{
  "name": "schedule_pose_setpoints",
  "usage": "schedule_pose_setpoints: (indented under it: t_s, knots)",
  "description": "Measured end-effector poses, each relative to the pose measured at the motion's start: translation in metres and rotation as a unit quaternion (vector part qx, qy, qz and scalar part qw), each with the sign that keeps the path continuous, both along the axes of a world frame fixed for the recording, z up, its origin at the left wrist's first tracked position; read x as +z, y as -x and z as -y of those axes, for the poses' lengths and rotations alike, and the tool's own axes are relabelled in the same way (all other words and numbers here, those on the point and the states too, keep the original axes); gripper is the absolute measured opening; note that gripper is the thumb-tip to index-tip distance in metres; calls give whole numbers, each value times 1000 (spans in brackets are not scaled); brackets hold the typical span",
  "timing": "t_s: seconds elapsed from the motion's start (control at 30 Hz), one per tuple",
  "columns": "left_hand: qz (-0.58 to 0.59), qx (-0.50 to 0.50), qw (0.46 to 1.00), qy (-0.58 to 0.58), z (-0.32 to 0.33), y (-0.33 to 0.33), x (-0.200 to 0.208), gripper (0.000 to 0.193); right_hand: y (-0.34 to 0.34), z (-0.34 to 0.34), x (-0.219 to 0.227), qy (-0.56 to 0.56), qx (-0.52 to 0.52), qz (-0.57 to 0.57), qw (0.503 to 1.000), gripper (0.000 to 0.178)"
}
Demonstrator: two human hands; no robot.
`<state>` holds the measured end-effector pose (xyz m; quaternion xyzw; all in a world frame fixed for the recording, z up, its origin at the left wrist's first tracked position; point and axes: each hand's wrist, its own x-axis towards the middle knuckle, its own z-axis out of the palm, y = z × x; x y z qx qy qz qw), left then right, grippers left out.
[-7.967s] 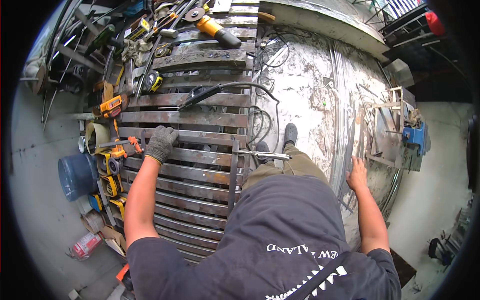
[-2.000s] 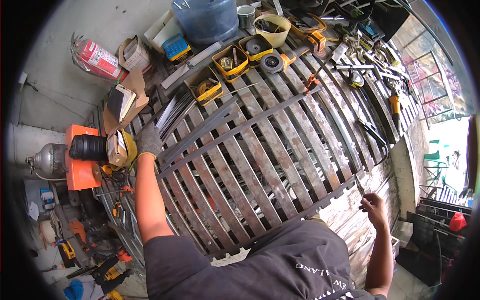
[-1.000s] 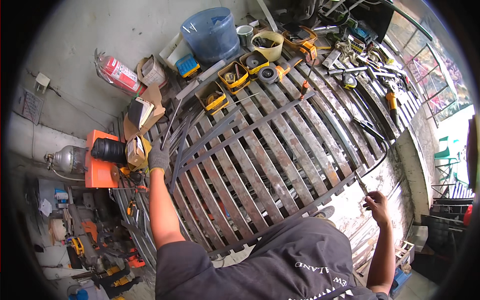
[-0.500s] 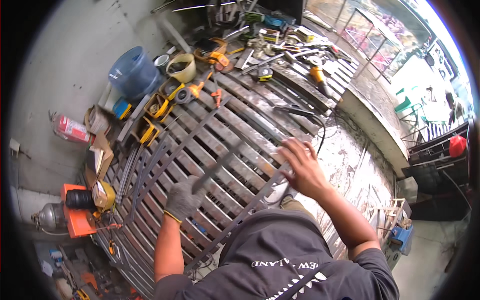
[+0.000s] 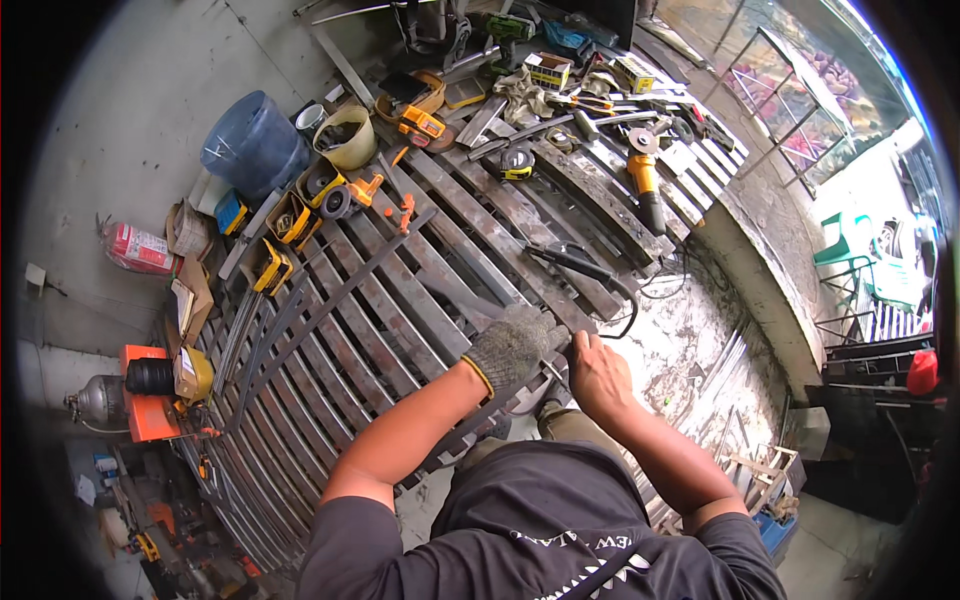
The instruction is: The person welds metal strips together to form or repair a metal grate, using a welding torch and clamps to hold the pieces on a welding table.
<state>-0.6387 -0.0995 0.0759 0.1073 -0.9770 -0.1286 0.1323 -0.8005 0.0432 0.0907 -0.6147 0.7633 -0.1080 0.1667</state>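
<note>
While both hands meet at the near edge of a slatted steel bench (image 5: 497,222), a grey metal strip (image 5: 452,288) slants away from them to the upper left, its near end hidden at the fingers. The person's left hand (image 5: 515,347) wears a grey knitted glove, probably as a guard against rough edges; its fingers are bent together and appear clamped on the strip. The bare right hand (image 5: 600,378) draws thumb and fingertips together just beside the glove, though whether they pinch the strip's end cannot be told. Holding it with the hands so close likely steadies that end.

Each arm reaches in bent at the elbow, the left forearm (image 5: 405,440) slanting up to the right and the right forearm (image 5: 675,450) up to the left, backs of the hands uppermost. A thin bright piece (image 5: 553,371) shows just below the glove, too small to identify.

Across the slats to the left lies a long flat bar (image 5: 335,308), with an orange clamp (image 5: 407,212) at its far end, apparently to hold it down. Beyond the hands, a black handle (image 5: 575,262) rests on the bench, its cable (image 5: 632,312) looping over the edge.
</note>
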Motion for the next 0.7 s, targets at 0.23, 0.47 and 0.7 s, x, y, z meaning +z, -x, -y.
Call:
schedule_pose_setpoints:
  t_s: [0.23,0.47,0.7]
  knots:
    - [90,-21,996,-13,90,34,-61,31,6,65,-62,6,-7,85,996,23]
    - [138,-5,990,-20,114,24,-65,27,0,91,-78,-15,-7,142,990,26]
    - [112,-72,990,-42,119,13,-88,32,46,123,-105,112,-94,-176,973,53]
